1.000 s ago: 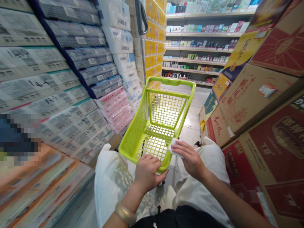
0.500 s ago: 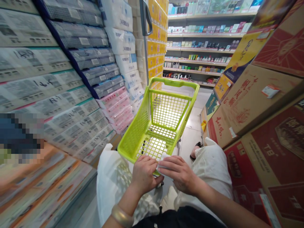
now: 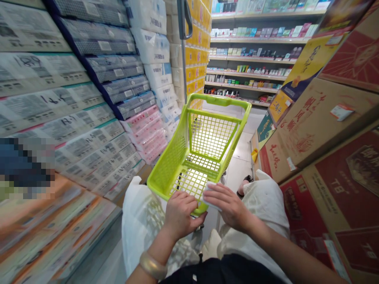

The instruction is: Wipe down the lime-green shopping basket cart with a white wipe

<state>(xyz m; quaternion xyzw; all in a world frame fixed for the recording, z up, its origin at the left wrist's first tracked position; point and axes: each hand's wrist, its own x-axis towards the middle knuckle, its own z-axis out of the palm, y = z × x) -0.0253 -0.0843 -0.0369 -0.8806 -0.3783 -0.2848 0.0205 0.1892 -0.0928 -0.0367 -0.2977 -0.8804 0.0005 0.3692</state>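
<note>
A lime-green plastic shopping basket (image 3: 166, 173) with grid walls stands between my knees, nothing lying inside it. My left hand (image 3: 182, 213) is closed around its near rim, thumb below and fingers over the top. To the right, my right hand (image 3: 226, 205) presses a folded white wipe (image 3: 212, 204), perhaps tissue or cloth, against the basket's near right corner. Its fingers lie over the wipe and partly hide it. A gold-coloured bangle (image 3: 153, 267) circles my left wrist.
A grey handle (image 3: 185, 19) on a thin pole rises behind the basket. Packaged paper goods (image 3: 68, 98) are stacked on the left, cardboard cartons (image 3: 314, 122) on the right. Shelves (image 3: 254, 41) of small boxes and bottles stand ahead. A sandalled foot (image 3: 244, 185) shows by my right knee.
My right hand has slid right with the white wipe, from beside my left hand to the basket's near right corner. My left hand keeps its hold on the rim.
</note>
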